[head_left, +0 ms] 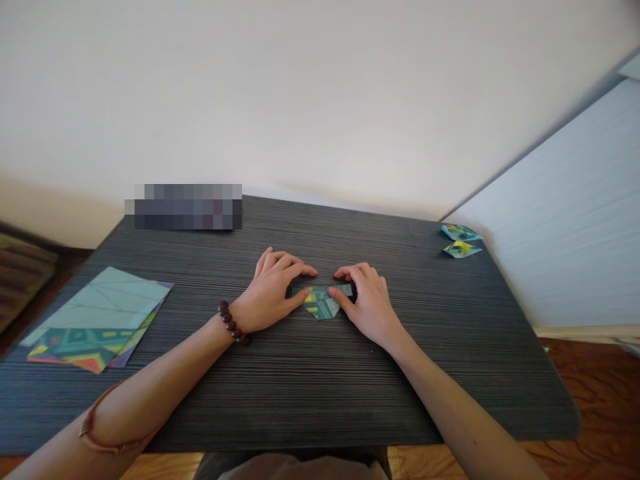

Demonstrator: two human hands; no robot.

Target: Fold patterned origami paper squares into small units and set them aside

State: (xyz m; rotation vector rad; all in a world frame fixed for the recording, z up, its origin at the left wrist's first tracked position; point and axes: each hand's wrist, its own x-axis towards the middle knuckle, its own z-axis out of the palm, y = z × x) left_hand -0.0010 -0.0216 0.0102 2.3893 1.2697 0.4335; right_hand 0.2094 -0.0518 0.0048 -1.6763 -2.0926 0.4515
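A small piece of folded paper, patterned in green, teal and yellow, lies on the dark table in front of me. Its upper edge forms a narrow band, and the lower part tapers to a short flat end. My left hand holds its left end, thumb on the paper and index finger curved beyond the far edge. On the right end rests the thumb of my right hand, whose index finger also bends round past the far edge. The fingers partly hide both ends of the paper.
Printed paper sheets lie stacked unevenly at the table's left. Two folded paper pieces sit near the back right edge. A blurred-out dark object is at the back left. A wall borders the dark table.
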